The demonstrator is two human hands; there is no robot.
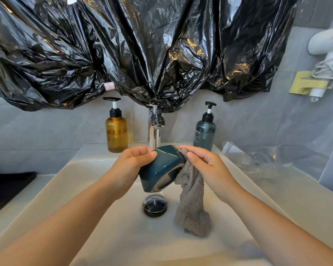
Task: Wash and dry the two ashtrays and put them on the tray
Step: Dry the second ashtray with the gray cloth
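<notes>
A dark teal glazed ashtray (pixel 161 167) is held tilted above the white sink basin (pixel 88 181), its underside turned toward me. My left hand (pixel 131 166) grips its left side with fingers curled over the rim. My right hand (pixel 204 162) pinches a grey cloth (pixel 192 204) against the ashtray's right edge; the cloth hangs down into the basin. A second ashtray is not in view. A black tray-like surface (pixel 10 187) lies on the counter at far left.
A chrome tap (pixel 154 131) stands behind the ashtray, with an amber pump bottle (pixel 116 131) to its left and a blue-green one (pixel 205 131) to its right. Black plastic sheeting (pixel 142 48) covers the wall above. The drain plug (pixel 155 206) sits mid-basin. Clear plastic wrap (pixel 258 160) lies on the right counter.
</notes>
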